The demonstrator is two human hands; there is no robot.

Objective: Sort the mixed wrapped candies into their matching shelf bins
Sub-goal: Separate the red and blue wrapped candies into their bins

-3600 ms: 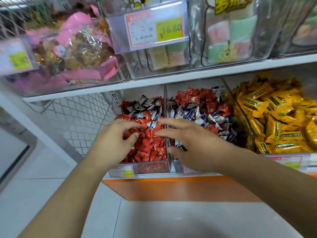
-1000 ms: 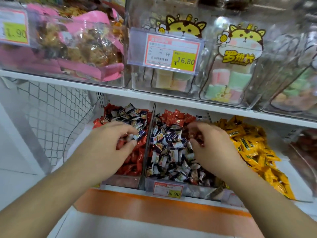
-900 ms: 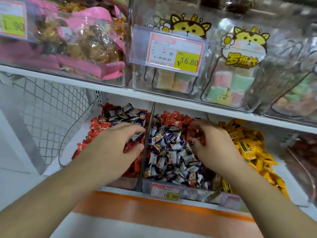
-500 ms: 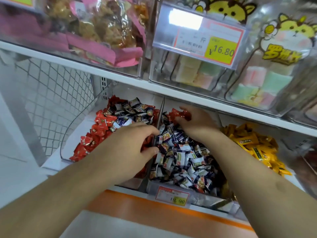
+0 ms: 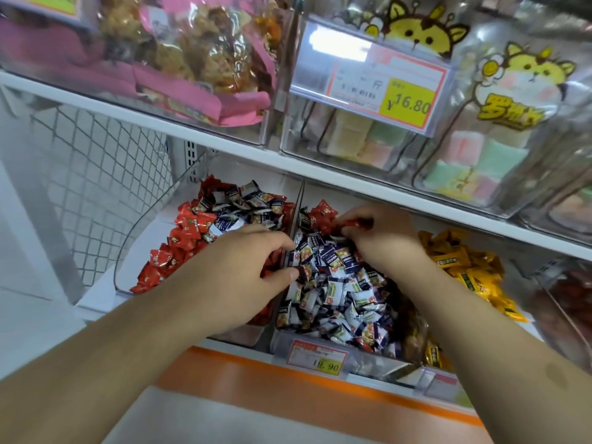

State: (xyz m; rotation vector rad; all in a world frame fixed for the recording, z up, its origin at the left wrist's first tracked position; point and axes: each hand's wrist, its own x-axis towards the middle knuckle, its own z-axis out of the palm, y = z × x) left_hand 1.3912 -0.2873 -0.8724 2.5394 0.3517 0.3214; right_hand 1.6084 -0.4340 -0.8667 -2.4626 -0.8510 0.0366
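Clear divider (image 5: 296, 216) between hands, yellow candies (image 5: 464, 267) right, mesh panel (image 5: 96, 174) left

I cannot see what the left hand (image 5: 237, 277) covers in the red-candy bin (image 5: 128, 251); its fingers (image 5: 275, 243) hide it. Small text on price label (image 5: 371, 88) is too blurred to read. Rightmost bin (image 5: 567, 302) is cut by frame edge, contents unclear.

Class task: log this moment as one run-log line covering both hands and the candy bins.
right hand: pinching red candy | left hand: gripping candy at divider | sorting unfinished
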